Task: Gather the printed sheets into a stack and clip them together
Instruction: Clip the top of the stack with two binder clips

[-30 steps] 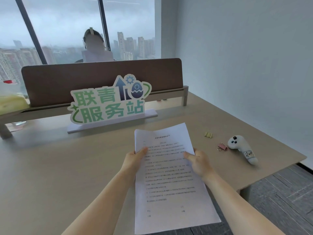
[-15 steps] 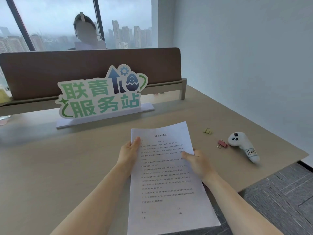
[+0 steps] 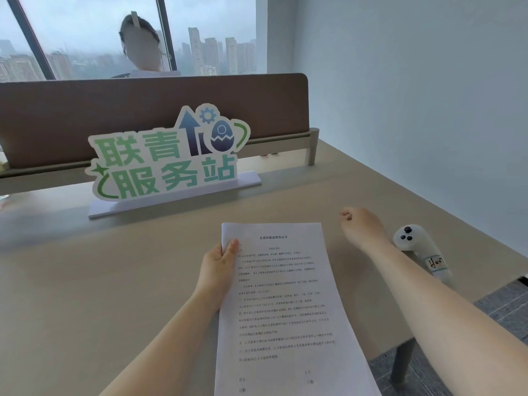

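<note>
A stack of white printed sheets [image 3: 285, 295] hangs in front of me over the near edge of the desk [image 3: 85, 281]. My left hand [image 3: 218, 267] grips the stack at its upper left edge, thumb on top. My right hand [image 3: 361, 227] is off the paper, reaching over the desk to the right of the stack with its fingers curled downward. It covers the spot where the small binder clips lay, so no clip is visible. Whether the fingers hold one cannot be seen.
A white game-style controller [image 3: 420, 252] lies just right of my right wrist, near the desk's right edge. A green and white standing sign [image 3: 168, 158] stands at the back before a brown divider [image 3: 85, 115]. A person [image 3: 140, 47] sits behind the divider.
My right hand let go of the sheets and moved up and to the right, over the clips. The left hand now holds the stack alone. The camera turned slightly.
</note>
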Demonstrator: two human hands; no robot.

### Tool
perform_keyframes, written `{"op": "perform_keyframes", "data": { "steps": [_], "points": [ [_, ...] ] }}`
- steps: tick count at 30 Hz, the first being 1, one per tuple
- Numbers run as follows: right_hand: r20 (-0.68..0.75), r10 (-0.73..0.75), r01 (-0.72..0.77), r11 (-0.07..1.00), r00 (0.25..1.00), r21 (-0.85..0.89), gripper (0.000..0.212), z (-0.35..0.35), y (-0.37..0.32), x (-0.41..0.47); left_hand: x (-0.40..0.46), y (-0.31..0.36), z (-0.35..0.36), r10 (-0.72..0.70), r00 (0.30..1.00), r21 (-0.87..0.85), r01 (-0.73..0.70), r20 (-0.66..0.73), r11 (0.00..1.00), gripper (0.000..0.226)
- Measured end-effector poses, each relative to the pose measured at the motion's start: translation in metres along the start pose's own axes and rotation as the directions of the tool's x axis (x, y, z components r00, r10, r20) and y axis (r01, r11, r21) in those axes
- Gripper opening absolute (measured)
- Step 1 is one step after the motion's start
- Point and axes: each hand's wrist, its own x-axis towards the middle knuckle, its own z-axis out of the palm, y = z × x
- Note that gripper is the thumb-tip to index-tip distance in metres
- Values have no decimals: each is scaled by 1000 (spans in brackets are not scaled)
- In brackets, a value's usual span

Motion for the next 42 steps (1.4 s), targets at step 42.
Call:
{"op": "perform_keyframes", "data": {
  "steps": [42],
  "points": [
    [157, -394, 305, 863, 906, 403, 47, -10, -103, -5, 5, -5, -2, 20, 1000, -50, -19, 18, 999, 27]
  ]
}}
